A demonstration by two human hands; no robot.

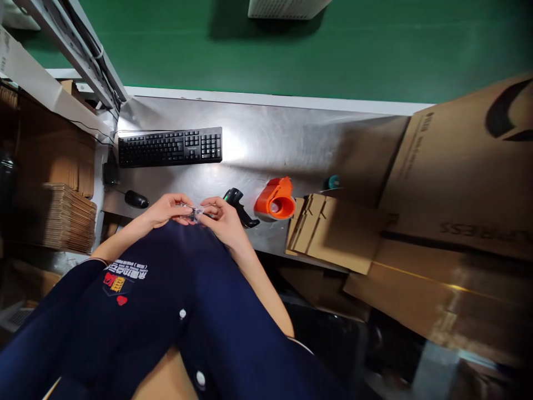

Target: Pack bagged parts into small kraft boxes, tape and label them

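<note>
Both of my hands meet close to my chest, above the near edge of a metal table. Between them is a small, clear, crinkled plastic packet; its contents are too small to make out. My left hand pinches one side of it. On the other side, the fingers of my right hand are closed on the packet too. A black handheld barcode scanner lies just right of my right hand. Left of my left hand is a black computer mouse.
A black keyboard lies at the back left. Right of the scanner stands an orange tape dispenser, then folded cardboard boxes and a large carton. A green conveyor belt runs behind the table. Flat cardboard is stacked at the left.
</note>
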